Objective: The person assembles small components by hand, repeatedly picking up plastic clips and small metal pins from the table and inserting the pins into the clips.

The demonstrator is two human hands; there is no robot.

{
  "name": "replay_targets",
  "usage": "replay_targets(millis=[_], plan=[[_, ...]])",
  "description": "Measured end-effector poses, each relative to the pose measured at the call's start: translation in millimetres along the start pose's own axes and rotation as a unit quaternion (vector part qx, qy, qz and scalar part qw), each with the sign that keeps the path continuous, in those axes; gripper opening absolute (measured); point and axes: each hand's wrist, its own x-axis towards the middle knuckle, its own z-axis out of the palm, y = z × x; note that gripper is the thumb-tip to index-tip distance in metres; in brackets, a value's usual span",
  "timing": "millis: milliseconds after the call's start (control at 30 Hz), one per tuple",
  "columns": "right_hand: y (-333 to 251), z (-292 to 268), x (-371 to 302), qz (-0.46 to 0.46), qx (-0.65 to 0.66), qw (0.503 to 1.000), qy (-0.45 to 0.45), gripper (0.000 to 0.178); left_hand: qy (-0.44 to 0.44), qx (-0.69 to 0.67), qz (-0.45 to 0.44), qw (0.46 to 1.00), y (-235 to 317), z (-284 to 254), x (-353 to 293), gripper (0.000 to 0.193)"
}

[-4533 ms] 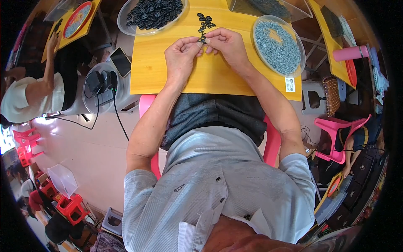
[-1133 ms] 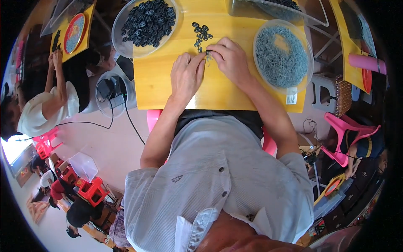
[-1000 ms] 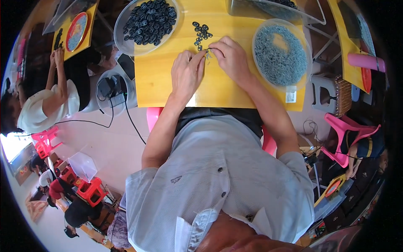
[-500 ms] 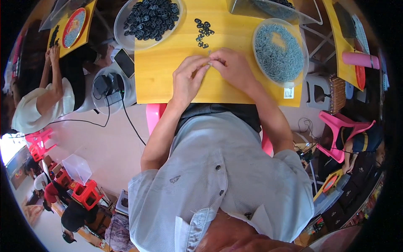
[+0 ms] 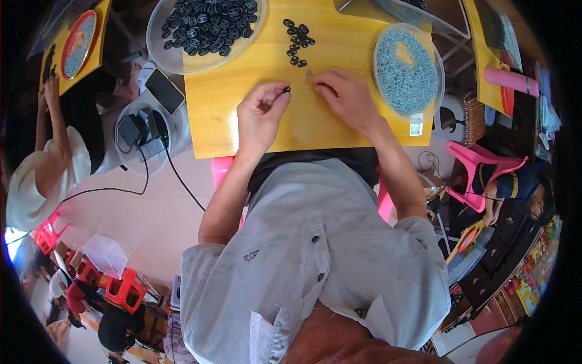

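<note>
I'm seeing a small black piece being pinched between the thumb and forefinger of the left hand, over the middle part of the yellow desk. That hand is gripping with those two tips only, its remaining fingers curling toward the palm. The right hand is hovering or resting across from it, apart from it, back upward and fingers bent; its thumb and forefinger tips are lying close together, and I can't tell whether anything is sitting between them.

Just beside those tips, a few thin grey metal bits are lying on the wood. Beyond them, a loose string of black pieces is stretching toward the far side. Farther out to the left, a clear bowl is holding a heap of similar black pieces; to the right, a clear oval tray is carrying a spread of grey metal bits. A white label is sticking to the desk near that tray.

Off the desk's left side, I'm catching a phone and a round clear tub holding black adapters. Farther left, a co-worker in a white top is sitting at another yellow surface.
</note>
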Motion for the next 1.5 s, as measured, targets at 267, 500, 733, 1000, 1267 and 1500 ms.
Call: replay_targets(millis=[267, 500, 733, 1000, 1267, 1500], plan=[[-1, 4, 13, -0.097, -0.151, 0.983, -0.029, 0.009, -0.014, -0.059, -0.048, 0.997, 7, -3, 5, 0.018], [4, 3, 13, -0.101, -0.114, 0.988, -0.013, 0.011, -0.007, -0.077, -0.046, 0.996, 4, 2, 9, 0.018], [1, 12, 7, 0.104, 0.206, 0.973, 0.001, 0.010, 0.018, -0.071, -0.027, 0.997, -3, 20, 9, 0.017], [11, 15, 10, 0.089, 0.260, 0.961, -0.007, 0.010, 0.041, -0.051, 0.011, 0.998, -6, 31, 7, 0.016], [16, 19, 3, 0.113, 0.307, 0.945, 0.000, 0.011, 0.037, -0.034, 0.009, 0.999, -5, 33, 5, 0.017], [12, 16, 6, 0.109, 0.277, 0.955, -0.012, 0.013, 0.039, -0.033, 0.009, 0.999, -6, 34, 4, 0.016]])
